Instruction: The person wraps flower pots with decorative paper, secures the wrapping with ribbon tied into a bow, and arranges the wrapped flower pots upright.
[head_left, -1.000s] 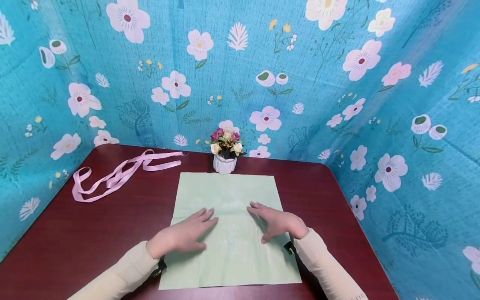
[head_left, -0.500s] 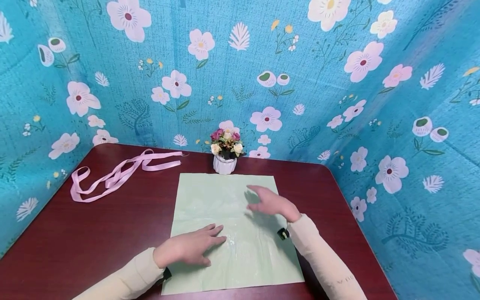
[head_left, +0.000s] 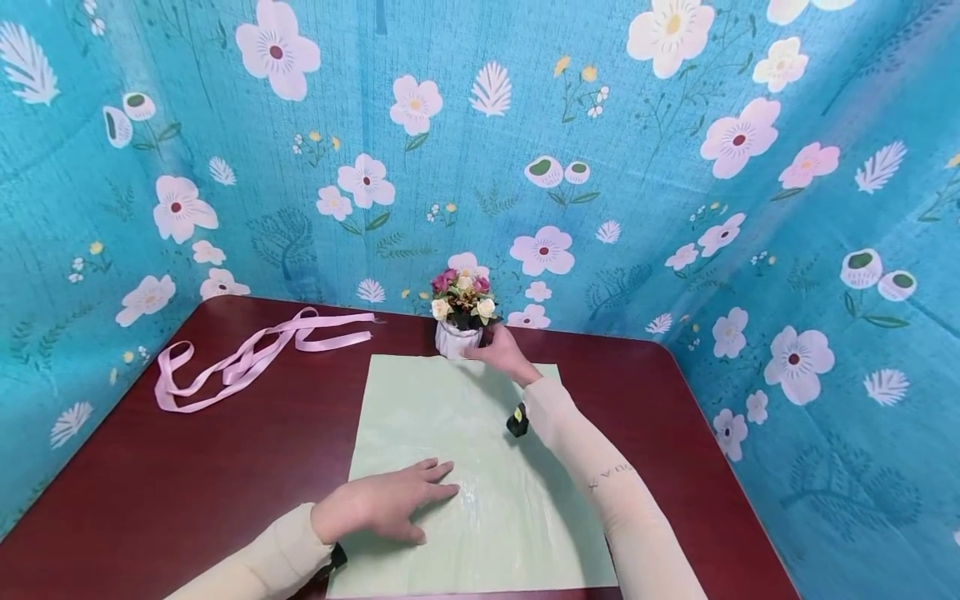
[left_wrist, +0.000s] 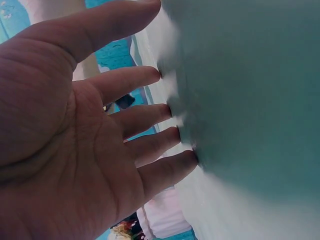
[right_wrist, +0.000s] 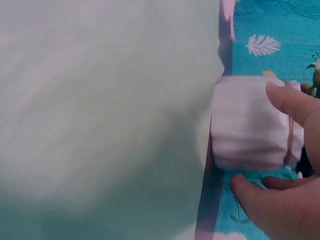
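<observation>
A pale green sheet of paper (head_left: 420,417) lies flat on the table, with fold creases and a glossy patch. On its lower left part rests my left hand (head_left: 393,502), fingers spread; in the left wrist view the fingertips (left_wrist: 190,157) touch the sheet. Beyond the sheet's far edge stands a small white pot (head_left: 454,340) of pink and cream flowers (head_left: 463,298). My right hand (head_left: 504,354) is at the pot's right side. In the right wrist view its thumb (right_wrist: 287,100) lies over the white pot (right_wrist: 245,122), while the fingers (right_wrist: 250,197) show a small gap from it.
A long pink ribbon (head_left: 240,367) lies in loose loops at the back left of the dark red table (head_left: 225,467). Behind and to both sides hangs a blue floral cloth (head_left: 315,242), close to the table's back edge.
My right hand has lifted off the sheet and reached forward to the flower pot. The left hand has slid slightly right and nearer, staying on the paper. The head view has shifted a little.
</observation>
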